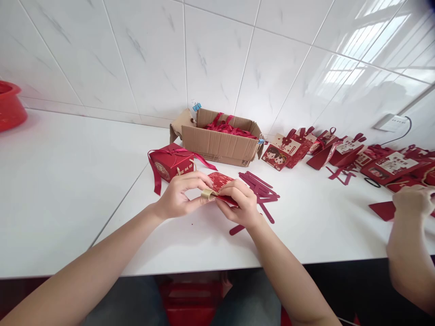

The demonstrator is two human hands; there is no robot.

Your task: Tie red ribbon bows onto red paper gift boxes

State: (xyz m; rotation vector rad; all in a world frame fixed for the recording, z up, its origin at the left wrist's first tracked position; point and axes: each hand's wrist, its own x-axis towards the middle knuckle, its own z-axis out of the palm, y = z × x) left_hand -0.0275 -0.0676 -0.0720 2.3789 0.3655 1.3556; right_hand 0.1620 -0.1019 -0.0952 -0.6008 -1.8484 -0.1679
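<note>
Between my two hands, just above the white table, is a small red patterned gift box (220,180) with a gold ribbon loop (208,194) at its near edge. My left hand (181,194) has its fingers and thumb closed around the left side of the box, at the gold loop. On the right side, my right hand (239,201) pinches the box near the same loop; its fingertips partly hide the join. Dark red strips (260,188) lie in a loose pile beside my right hand. Behind my left hand stands a red box (173,163) tied with red ribbon.
A cardboard box (217,147) holding red ribbons stands near the tiled wall. Several finished-looking red gift boxes (288,147) line the right side. A co-worker's hand (413,199) is at the far right. A red tub (12,106) stands at the far left.
</note>
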